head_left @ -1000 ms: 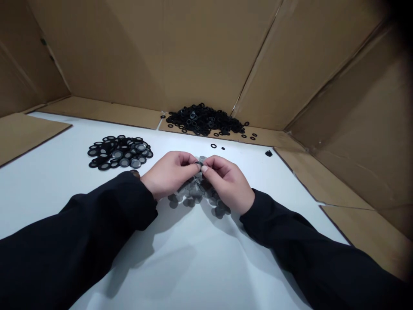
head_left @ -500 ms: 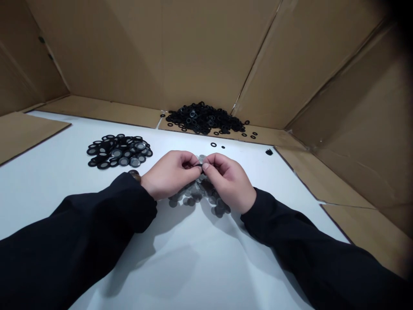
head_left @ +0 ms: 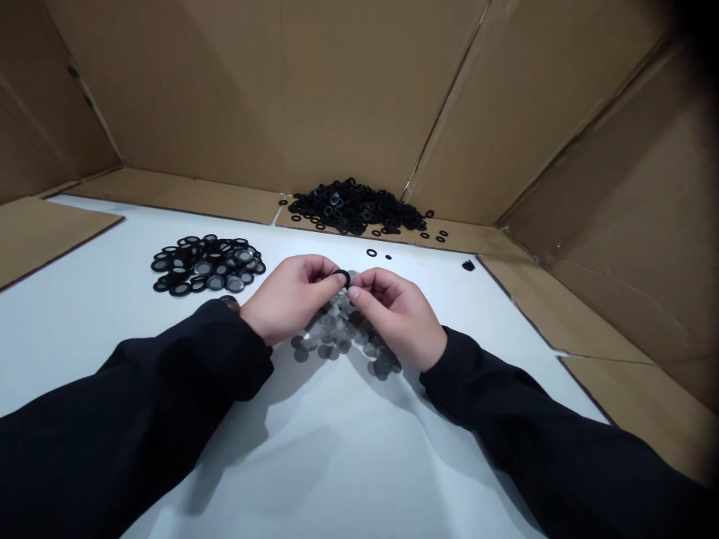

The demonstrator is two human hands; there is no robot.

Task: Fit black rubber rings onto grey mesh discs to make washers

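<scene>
One black rubber ring (head_left: 341, 278) pinched in the left hand (head_left: 289, 299), over grey mesh discs (head_left: 342, 333) mid-way on the white bench (head_left: 84, 299). Right hand (head_left: 398, 318) narrow, just beside the ring, any hold hidden. Toward the far edge, loose black rings (head_left: 359, 208) and ringed discs (head_left: 205, 266), too many to count; one lone ring (head_left: 371, 253) apart.

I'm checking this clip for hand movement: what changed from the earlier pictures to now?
The left hand shifted leftward, and the right hand's fingers came away, so a black rubber ring now shows in the left fingers. The mesh discs, ringed disc pile and loose black rings stayed put.
</scene>
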